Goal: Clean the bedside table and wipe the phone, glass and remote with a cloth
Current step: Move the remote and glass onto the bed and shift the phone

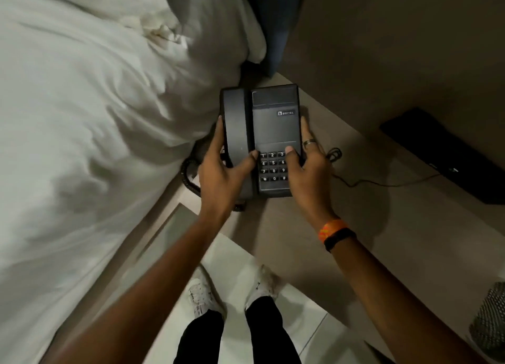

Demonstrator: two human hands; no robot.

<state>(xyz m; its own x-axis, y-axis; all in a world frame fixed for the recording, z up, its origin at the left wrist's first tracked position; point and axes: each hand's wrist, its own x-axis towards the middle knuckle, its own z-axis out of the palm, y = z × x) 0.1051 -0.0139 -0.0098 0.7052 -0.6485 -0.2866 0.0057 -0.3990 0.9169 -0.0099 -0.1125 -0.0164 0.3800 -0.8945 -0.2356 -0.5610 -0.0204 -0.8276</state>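
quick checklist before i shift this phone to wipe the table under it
1. Both hands on phone: ok, left hand and right hand clasp its sides.
2. Handset seated in cradle: ok.
3. Coiled cord free: cannot tell, it runs under the left hand.
4. Thin line cable slack: ok, it lies loose on the table.
5. Cloth within reach: not ok, none in view.
6. Thumbs off keypad: not ok, the right thumb lies over its top edge.
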